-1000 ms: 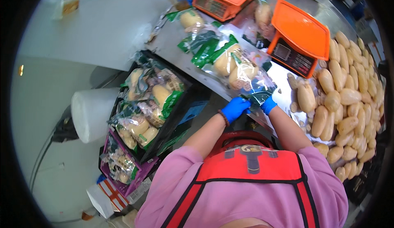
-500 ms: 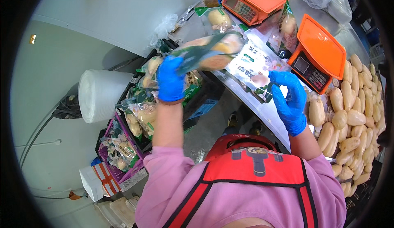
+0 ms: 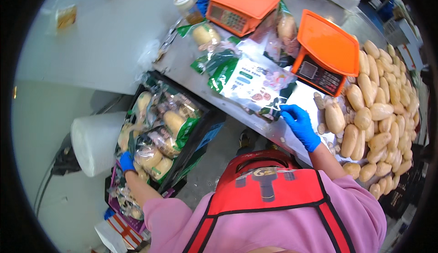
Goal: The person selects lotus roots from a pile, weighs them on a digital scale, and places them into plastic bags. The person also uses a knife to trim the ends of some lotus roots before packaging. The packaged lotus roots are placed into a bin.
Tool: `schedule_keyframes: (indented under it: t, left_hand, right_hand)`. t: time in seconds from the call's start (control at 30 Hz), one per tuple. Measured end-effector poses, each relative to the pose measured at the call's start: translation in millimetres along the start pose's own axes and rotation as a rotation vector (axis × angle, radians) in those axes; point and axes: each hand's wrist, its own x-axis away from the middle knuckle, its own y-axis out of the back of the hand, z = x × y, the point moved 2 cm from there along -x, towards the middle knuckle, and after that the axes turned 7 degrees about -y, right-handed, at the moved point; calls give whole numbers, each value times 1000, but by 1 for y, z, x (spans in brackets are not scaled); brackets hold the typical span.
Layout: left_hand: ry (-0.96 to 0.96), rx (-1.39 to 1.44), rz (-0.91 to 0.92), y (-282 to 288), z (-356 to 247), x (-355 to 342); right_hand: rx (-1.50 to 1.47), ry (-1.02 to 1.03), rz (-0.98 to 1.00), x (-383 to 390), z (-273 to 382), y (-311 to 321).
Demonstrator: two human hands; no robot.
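Observation:
My blue-gloved left hand [image 3: 127, 162] reaches down to the near left side of a black crate [image 3: 194, 136] and appears closed on the dark end of a bag of lotus root [image 3: 132, 141]; its fingers are partly hidden. Several clear, green-edged bags of lotus root [image 3: 175, 121] fill the crate. Over the metal table, my blue-gloved right hand [image 3: 301, 127] has its fingertips together at the dark edge of a flat, printed white plastic bag [image 3: 251, 82]. That bag lies near the table edge, beside a green and clear bag [image 3: 223, 73].
Two orange scales [image 3: 328, 43] stand on the table [image 3: 219, 100], with filled bags beside them. Loose lotus roots [image 3: 381, 111] pile up at the right. A lidded jar [image 3: 187, 7] stands at the back. Left are a white plastic roll [image 3: 96, 139] and a purple crate [image 3: 137, 223].
My left hand has swung the bag of lotus root from beside the table down into the black crate. My right hand's fingers have come together at the printed bag's edge. The view has shifted.

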Motion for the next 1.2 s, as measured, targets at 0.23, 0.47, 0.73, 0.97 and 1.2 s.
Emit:
schedule_keyframes:
  t: [0.23,0.47,0.73,0.97,1.2]
  left_hand:
    - [-294,-326,-586,11,-354,29]
    - [-179,1279,412,-166,-618,-90]
    - [52,1009,882,-233,-681,-185]
    - [-2,981,952,-192,-754,-159]
    - [-483,1337,920,-116,-810,26]
  right_hand:
    - [258,-43,-69,17,-18,9]
    - [259,-58,-191,51,-32,33]
    - [151,-145,-507,127,-73,82]
    - [-121,-288,-530,154,-83,80]
    - [1,-197,-509,141,-67,75]
